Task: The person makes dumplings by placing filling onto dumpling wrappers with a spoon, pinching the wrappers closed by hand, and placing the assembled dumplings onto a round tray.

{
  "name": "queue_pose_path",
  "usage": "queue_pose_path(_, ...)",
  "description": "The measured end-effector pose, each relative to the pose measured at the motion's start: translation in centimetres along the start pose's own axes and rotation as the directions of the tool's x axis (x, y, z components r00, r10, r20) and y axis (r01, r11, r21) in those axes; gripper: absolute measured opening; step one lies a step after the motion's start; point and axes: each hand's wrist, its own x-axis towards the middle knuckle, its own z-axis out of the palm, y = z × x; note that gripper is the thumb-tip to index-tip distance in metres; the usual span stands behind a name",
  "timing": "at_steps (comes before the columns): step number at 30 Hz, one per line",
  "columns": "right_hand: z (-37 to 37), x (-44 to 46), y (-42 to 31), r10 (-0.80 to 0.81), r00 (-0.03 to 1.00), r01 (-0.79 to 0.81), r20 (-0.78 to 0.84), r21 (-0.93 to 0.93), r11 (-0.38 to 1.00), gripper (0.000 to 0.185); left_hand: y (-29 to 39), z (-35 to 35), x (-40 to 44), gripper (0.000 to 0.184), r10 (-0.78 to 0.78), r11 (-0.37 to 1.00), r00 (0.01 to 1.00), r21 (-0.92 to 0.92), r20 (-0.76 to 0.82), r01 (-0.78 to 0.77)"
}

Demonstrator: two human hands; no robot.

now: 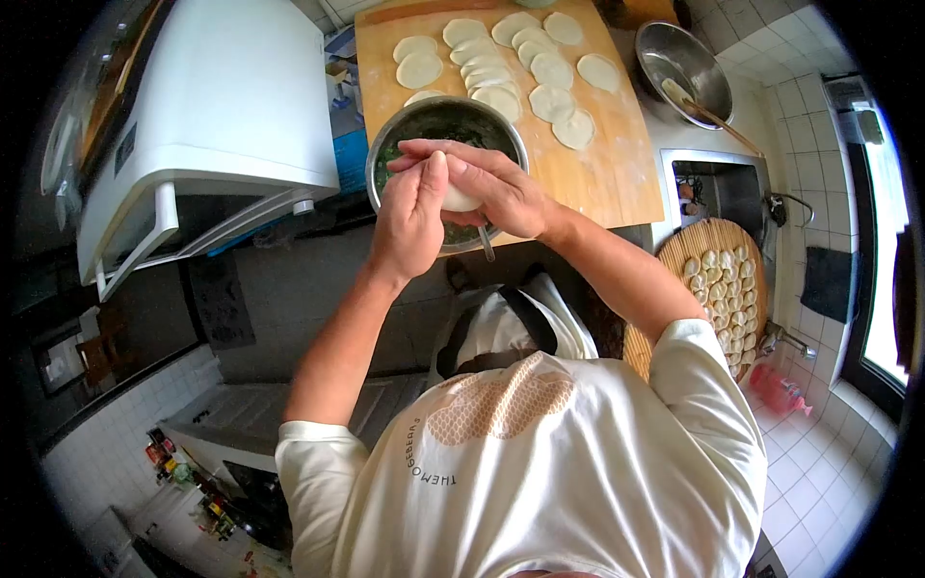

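Over a metal bowl of green filling, my left hand and my right hand are pressed together around a pale dumpling. The thumbs meet on top, and most of the dumpling is hidden by fingers. A utensil handle sticks out over the bowl's near rim. Behind and to the right of the bowl, round dough wrappers lie on a floured wooden board, some overlapping in rows.
A white countertop appliance stands at left. To the right are a large steel bowl with a wooden-handled utensil, a sink, and a round woven tray holding several rows of dumplings. A pink bag sits beyond the tray.
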Motion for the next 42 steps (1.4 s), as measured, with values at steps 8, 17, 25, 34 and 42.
queue_pose_path(8, 1.2, -1.7, 0.2, -0.140, 0.989, 0.141, -0.051, 0.012, 0.990, 0.040, -1.1, 1.7, -1.1, 0.035, 0.182, 0.897, 0.982, 0.418, -0.050, -0.145)
queue_pose_path(17, 1.4, -3.4, -0.9, -0.153, 0.987, 0.143, -0.045, -0.174, 0.974, 0.041, -0.9, 2.8, -1.5, 0.035, 0.221, 0.921, 0.975, 0.323, 0.023, -0.217)
queue_pose_path(25, 2.7, -4.8, -0.8, -0.228, 0.961, 0.201, -0.155, -0.171, 0.965, 0.036, -0.2, 4.0, -2.4, 0.036, 0.213, 0.916, 0.976, 0.343, 0.030, -0.211)
queue_pose_path(34, 0.0, -5.6, -3.9, 0.047, 0.963, -0.099, -0.266, -0.188, 0.977, 0.087, 1.6, 3.4, 0.3, 0.073, -0.235, 0.711, 0.917, -0.586, 0.322, 0.388)
queue_pose_path(42, 0.5, -6.4, -1.1, -0.291, 0.828, -0.032, -0.479, -0.559, 0.828, 0.058, 0.7, 6.3, 0.8, 0.077, -0.261, 0.702, 0.955, -0.651, 0.142, 0.289)
